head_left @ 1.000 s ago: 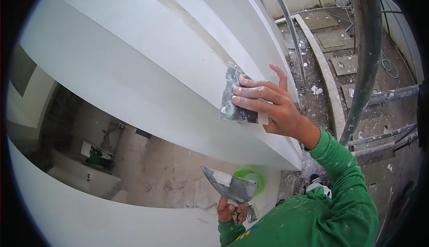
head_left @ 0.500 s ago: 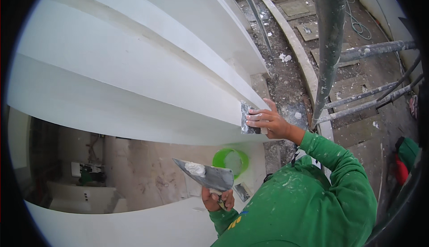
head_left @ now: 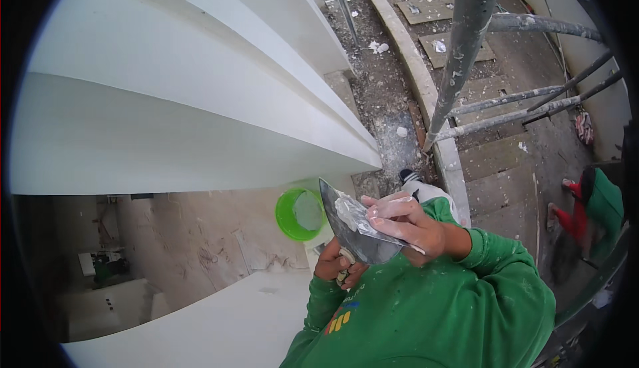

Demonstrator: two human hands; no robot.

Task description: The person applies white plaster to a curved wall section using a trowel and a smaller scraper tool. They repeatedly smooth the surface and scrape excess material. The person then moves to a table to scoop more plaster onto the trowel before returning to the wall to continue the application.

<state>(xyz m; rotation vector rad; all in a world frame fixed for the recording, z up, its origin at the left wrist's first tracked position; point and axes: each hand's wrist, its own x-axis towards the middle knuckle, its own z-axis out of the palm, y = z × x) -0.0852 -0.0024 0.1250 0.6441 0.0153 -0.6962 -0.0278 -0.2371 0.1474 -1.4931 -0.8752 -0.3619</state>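
Standing near a green bucket (head_left: 284, 216) holding pale mix (head_left: 308, 211). Gripping a trowel (head_left: 367, 249) by its handle, closed round it with the left hand (head_left: 329, 263), before the chest; pinching a scraper (head_left: 386, 236) in the right hand (head_left: 414, 225), over white paste (head_left: 344, 208) on the blade. Beside a white stepped wall (head_left: 200, 101), above a dusty floor (head_left: 180, 235), left of scaffold poles (head_left: 466, 48).

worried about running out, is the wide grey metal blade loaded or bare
Partly loaded: the blade in the left hand carries white paste beside bare grey metal.
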